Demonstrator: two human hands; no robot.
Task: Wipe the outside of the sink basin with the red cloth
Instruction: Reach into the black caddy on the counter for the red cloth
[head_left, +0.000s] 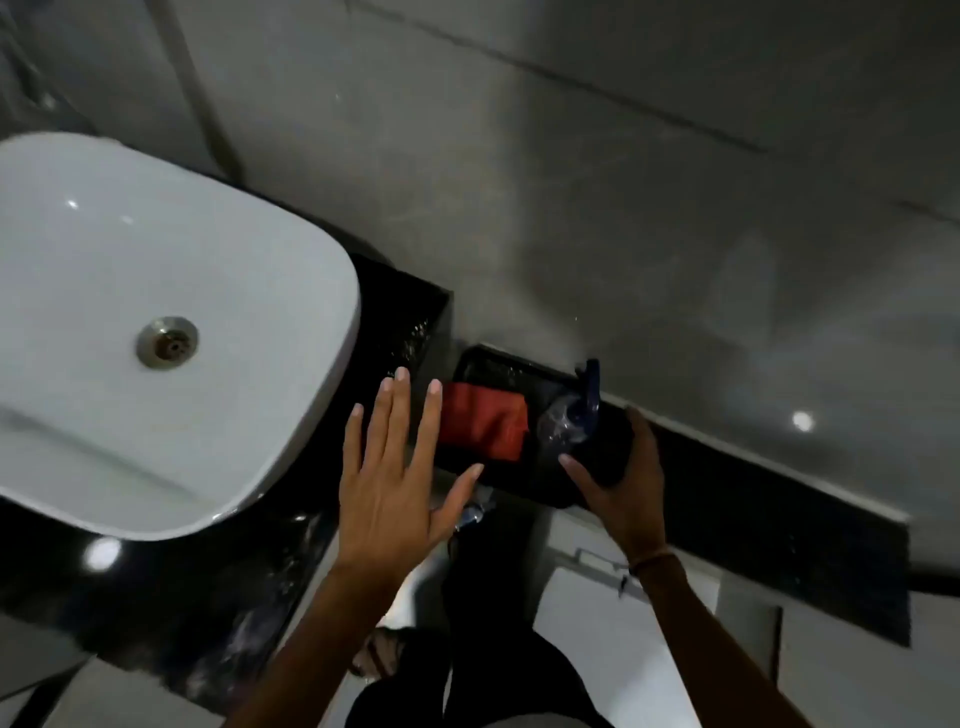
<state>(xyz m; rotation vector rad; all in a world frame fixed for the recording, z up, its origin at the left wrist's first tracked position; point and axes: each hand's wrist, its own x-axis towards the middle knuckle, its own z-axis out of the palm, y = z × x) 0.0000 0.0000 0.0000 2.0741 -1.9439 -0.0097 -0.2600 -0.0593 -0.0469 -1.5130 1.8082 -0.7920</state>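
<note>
Fingers of my left hand (395, 483) are spread wide and flat, palm down, thumb angled out to the right, holding nothing; the fingertips hover just at the left edge of the red cloth (485, 427). My right hand (621, 475) is curled around the right end of a black tray (511, 371), thumb on the near side and fingers wrapped over the far end, gripping it. A thin band sits on that wrist.

The red cloth lies folded in the left half of the tray, a soft, matte rectangle with a crease down it. Beside it in the right half stands a clear plastic spray bottle (563, 423) with a dark blue trigger head (blurred, so its details are hard to read).

The sink basin (291, 291) is glossy white ceramic, a rounded square with a metal drain (167, 343), sitting on a polished black speckled countertop (156, 587), well left of the cloth. The wall behind is grey, marble-like tile.
</note>
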